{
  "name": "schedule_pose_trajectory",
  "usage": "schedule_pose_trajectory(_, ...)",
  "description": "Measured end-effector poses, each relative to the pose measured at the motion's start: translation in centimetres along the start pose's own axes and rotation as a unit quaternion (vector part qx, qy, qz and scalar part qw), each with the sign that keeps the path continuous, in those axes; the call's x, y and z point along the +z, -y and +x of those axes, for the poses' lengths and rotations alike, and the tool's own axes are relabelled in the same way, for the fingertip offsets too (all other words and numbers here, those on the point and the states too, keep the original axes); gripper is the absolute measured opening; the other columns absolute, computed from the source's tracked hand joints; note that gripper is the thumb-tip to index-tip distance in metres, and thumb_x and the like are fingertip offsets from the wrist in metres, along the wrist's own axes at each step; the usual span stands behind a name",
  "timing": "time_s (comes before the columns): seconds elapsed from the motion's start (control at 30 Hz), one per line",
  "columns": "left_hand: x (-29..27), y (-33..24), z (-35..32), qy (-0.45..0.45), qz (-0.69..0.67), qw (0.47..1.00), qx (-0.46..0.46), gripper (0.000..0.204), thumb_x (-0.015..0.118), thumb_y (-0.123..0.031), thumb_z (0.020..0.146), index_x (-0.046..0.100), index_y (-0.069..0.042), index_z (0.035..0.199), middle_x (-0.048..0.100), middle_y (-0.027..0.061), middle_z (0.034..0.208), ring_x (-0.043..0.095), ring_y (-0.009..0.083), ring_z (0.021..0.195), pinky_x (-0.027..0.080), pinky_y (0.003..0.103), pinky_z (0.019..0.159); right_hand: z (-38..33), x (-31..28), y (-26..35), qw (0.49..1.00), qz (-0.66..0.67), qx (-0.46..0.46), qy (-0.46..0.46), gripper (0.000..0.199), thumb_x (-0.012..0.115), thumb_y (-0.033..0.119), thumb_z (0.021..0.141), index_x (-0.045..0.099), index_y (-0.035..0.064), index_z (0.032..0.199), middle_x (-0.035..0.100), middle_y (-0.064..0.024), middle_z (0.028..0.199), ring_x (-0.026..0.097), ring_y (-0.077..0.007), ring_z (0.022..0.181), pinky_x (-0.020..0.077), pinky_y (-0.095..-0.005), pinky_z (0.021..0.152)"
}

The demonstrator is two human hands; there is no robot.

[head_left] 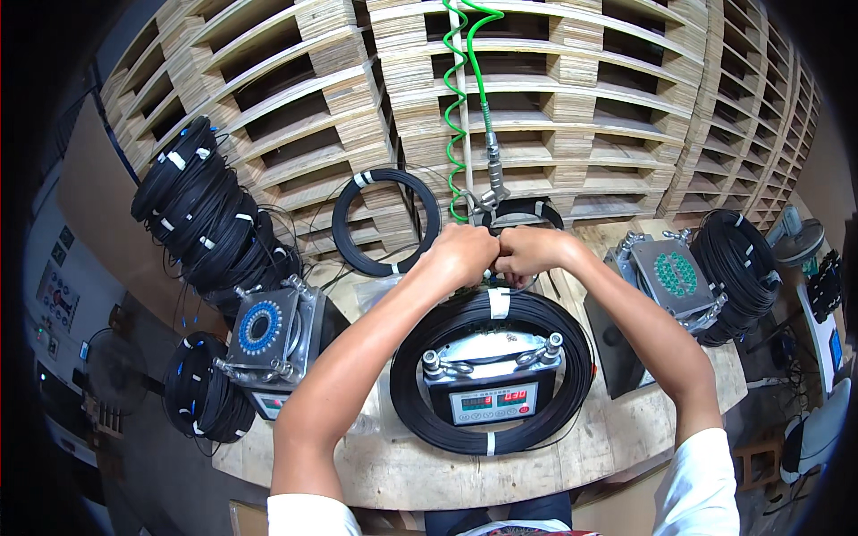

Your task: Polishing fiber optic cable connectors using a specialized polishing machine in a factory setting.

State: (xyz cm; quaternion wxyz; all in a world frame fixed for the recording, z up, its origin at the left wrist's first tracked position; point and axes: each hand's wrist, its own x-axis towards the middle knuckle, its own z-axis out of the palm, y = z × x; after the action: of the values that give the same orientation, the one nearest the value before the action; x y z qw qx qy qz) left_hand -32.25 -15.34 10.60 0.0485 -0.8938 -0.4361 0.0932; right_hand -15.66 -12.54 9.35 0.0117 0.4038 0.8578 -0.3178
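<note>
Black cable coil (572, 375), white tape band (499, 303), under fists.

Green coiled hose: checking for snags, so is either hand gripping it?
No: both hands meet fisted below the green coiled hose.

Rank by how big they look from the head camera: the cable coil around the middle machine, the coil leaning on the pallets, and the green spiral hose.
1. Cable coil around the middle machine
2. Coil leaning on the pallets
3. Green spiral hose, thin though long; nearness makes true sizes unsure.
</note>
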Motion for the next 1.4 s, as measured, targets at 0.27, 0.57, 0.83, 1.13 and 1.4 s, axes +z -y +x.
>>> schedule_pose_trajectory(0.27, -0.3, -1.6, 1.4, 0.024, 0.04, 0.999, -0.004, 0.023, 0.075, -0.016, 0.078, 0.075, -0.005, 0.099, 0.076, 0.01, 0.098, 0.074, 0.0265, 0.093, 0.059, 0.043, 0.076, 0.3, -0.2, -3.1, 0.992, 0.116, 0.025, 0.044, 0.035, 0.064, 0.028, 0.095, 0.071, -0.0067, 0.098, 0.072, -0.0147, 0.085, 0.072, -0.0202, 0.076, 0.062, -0.0316, 0.071)
schedule_pose_trajectory(0.57, -0.7, 7.0, -1.2, -0.011, -0.468, 0.884, -0.005, 0.044, 0.04, -0.038, 0.108, 0.06, -0.01, 0.135, 0.072, 0.0067, 0.112, 0.065, 0.0152, 0.101, 0.053, 0.036, 0.085, -4.4, -4.6, -5.1, 0.978, 0.18, 0.004, -0.107, 0.047, 0.058, 0.038, 0.102, 0.06, 0.0003, 0.129, 0.07, -0.0116, 0.085, 0.071, -0.0176, 0.072, 0.0606, -0.0299, 0.065)
schedule_pose_trajectory(0.83, 7.9, 6.6, -0.2, -0.056, -0.377, 0.921, 0.084, 0.035, 0.053, -0.017, 0.098, 0.065, -0.003, 0.128, 0.069, 0.0153, 0.123, 0.065, 0.0234, 0.11, 0.048, 0.033, 0.098, 3.7, -2.7, -4.6, 0.979, 0.013, 0.205, 0.012, 0.069, 0.064, 0.055, 0.092, 0.057, -0.0024, 0.13, 0.071, -0.0224, 0.098, 0.073, -0.0314, 0.08, 0.0646, -0.0391, 0.069)
schedule_pose_trajectory(1.13, 7.6, 7.0, 2.2, -0.002, -0.407, 0.9, 0.158, 0.063, 0.047, 0.002, 0.072, 0.061, -0.001, 0.133, 0.061, 0.02, 0.136, 0.056, 0.0315, 0.129, 0.039, 0.035, 0.114, 5.9, -2.6, -10.1, 0.966, 0.102, 0.236, -0.039, 0.052, 0.058, 0.038, 0.096, 0.063, -0.0142, 0.098, 0.07, -0.027, 0.089, 0.072, -0.034, 0.067, 0.0635, -0.0414, 0.057)
schedule_pose_trajectory(1.4, 7.0, 8.1, 2.4, 0.003, -0.342, 0.926, 0.162, 0.063, 0.047, 0.001, 0.073, 0.063, -0.01, 0.133, 0.07, 0.0207, 0.119, 0.069, 0.0299, 0.1, 0.049, 0.033, 0.097, 4.1, -1.0, -9.5, 0.936, 0.233, 0.234, -0.124, 0.043, 0.065, 0.032, 0.093, 0.065, -0.0099, 0.087, 0.069, -0.0227, 0.073, 0.071, -0.0286, 0.058, 0.0624, -0.0377, 0.05)
